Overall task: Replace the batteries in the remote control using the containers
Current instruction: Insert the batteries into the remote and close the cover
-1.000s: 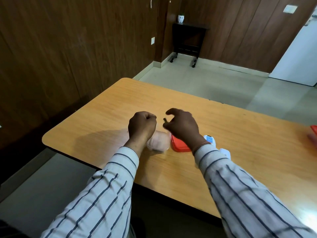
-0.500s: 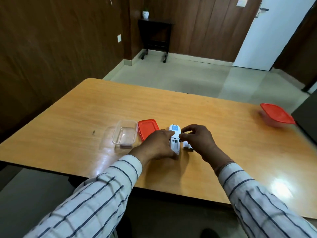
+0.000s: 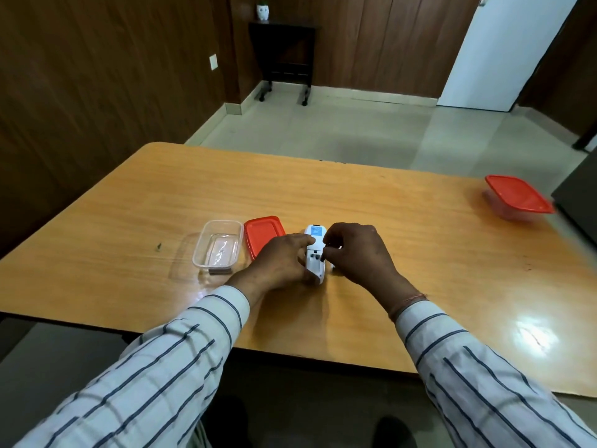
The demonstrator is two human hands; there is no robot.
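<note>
The left hand [image 3: 280, 262] grips the white remote [image 3: 315, 253] on the table [image 3: 420, 240]; the right hand [image 3: 357, 253] pinches 1 dark battery [image 3: 323, 256] at its open compartment.

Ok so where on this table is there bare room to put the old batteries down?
Bare wood spans the middle of the table, between the right hand and the lidded container at the far right. The far edge is bare too, as is the left end beyond the open container. Crowded: open container, red lid, remote and left hand.
</note>
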